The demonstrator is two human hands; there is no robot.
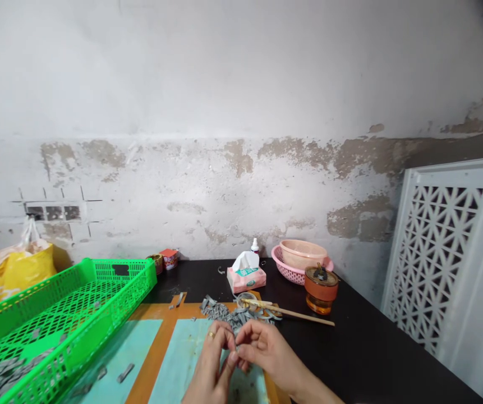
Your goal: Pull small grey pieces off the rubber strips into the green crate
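Observation:
My left hand (215, 365) and my right hand (265, 349) meet fingertip to fingertip above the light-blue work mat (180, 350). Both are closed in a pinch, and whatever sits between the fingers is too small and covered to name. A gold-coloured ring is on a finger of my left hand. Just beyond the hands lies a loose pile of grey strips (228, 315). On the pile's right side rest a thin wooden stick (304, 316) and a small clear round dish (245, 298). Separate short grey pieces (125, 373) are on the mat at the left.
A green plastic crate (110, 325) with grey pieces inside stands at left, a yellow bag (22, 275) behind it. Towards the wall are a tissue pack (247, 279), pink baskets (304, 253), a lidded amber jar (321, 293) and small tins (169, 258). A white lattice panel (443, 258) borders the right.

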